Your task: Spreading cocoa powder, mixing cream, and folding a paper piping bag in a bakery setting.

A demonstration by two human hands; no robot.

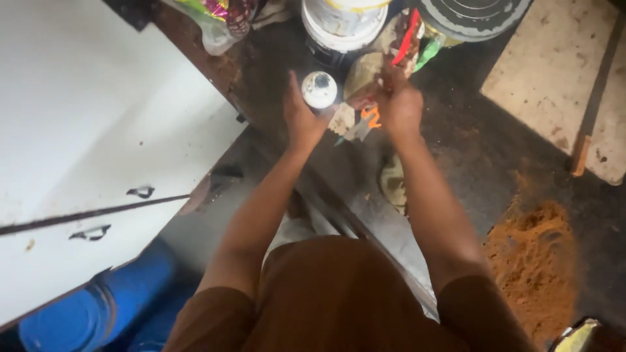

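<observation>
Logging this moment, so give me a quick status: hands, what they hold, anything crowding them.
Left hand grips small white round-topped bottle. Right hand holds orange-handled scissors. White plastic bucket close behind.

Under you runs a dark, grimy floor (469, 150), stained and dusty. A heap of orange-brown sawdust (531, 261) lies on it at your right, spreading thin toward its upper edge. Farther right sits a pale slab (554, 72) with a narrow wooden strip (590, 107) lying along it. At the top you see a white bucket (344, 26) standing beside a dark ribbed drum (473, 16), with crumpled coloured wrappers (407, 45) between them. A clear plastic bag (212, 23) rests at the upper left. A dirty rag (393, 186) lies on the floor near the middle. On your left a white board (98, 130) stands above the floor, and a blue barrel (91, 306) lies below it.
</observation>
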